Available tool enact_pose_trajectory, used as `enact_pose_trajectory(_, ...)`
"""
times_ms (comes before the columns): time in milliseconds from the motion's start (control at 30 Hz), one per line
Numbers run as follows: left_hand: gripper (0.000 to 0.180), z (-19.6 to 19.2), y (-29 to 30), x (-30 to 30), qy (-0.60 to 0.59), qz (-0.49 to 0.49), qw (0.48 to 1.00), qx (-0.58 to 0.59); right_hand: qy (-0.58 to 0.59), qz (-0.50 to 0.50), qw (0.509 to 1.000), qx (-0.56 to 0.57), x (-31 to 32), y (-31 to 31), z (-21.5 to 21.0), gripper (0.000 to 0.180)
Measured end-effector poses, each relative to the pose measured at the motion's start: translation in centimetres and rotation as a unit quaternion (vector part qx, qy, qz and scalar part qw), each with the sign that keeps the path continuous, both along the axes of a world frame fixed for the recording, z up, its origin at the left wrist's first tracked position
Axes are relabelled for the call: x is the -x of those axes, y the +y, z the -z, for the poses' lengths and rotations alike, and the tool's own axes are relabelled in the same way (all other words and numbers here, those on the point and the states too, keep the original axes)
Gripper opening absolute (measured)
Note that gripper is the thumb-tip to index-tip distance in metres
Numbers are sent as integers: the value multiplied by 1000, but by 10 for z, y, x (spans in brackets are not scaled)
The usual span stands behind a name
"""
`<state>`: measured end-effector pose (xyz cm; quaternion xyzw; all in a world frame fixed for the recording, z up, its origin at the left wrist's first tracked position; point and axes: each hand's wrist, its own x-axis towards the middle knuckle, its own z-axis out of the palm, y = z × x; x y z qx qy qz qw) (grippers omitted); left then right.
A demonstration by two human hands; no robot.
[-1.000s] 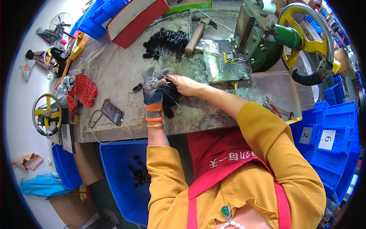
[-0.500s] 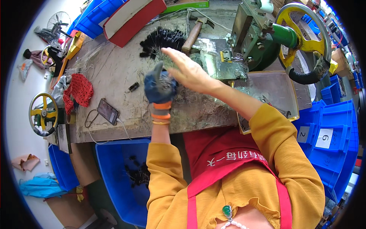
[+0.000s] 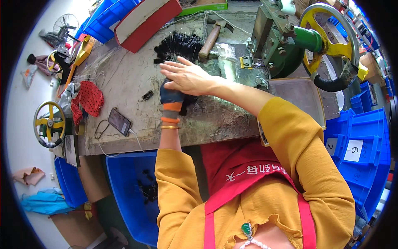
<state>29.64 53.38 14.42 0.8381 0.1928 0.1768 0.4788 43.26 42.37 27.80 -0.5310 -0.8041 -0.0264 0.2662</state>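
My left hand (image 3: 170,96), in a blue glove with an orange and grey cuff, is closed around a bunch of small black wire brushes. Dark bristles of these brushes (image 3: 188,104) stick out on the right of the glove. Across its top lies my bare right hand (image 3: 188,79), fingers stretched out flat, hiding the gloved fingers and most of the bunch. Just beyond the hands is a pile of black brushes with thin wire stems (image 3: 176,45). A single black brush (image 3: 146,96) lies on the worktable to the left.
A hammer (image 3: 210,40) lies beside the pile. At the right stands a green machine with a yellow handwheel (image 3: 306,39), with a shallow tray (image 3: 296,89) before it. A phone (image 3: 119,121) and red cloth (image 3: 89,98) lie left. A blue bin (image 3: 120,178) stands below the table edge.
My right hand has come down to the left, onto the gloved hand. The left hand has turned, so black bristles now show on its right side.
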Motion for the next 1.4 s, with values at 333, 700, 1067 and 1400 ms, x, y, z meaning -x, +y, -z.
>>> enact_pose_trajectory(333,40,48,20,-31,-327,-88,908,248,57,-56,997,-2,-5,3,-2,50)
enact_pose_trajectory(700,27,-67,-66,-1,-43,-218,950,-220,103,-74,992,24,4,-6,10,44)
enact_pose_trajectory(1067,19,-89,-86,18,-16,-333,914,-229,228,-61,970,63,33,-4,10,48)
enact_pose_trajectory(1400,16,-100,-60,25,-307,-294,835,349,696,38,624,354,-12,-41,-4,76)
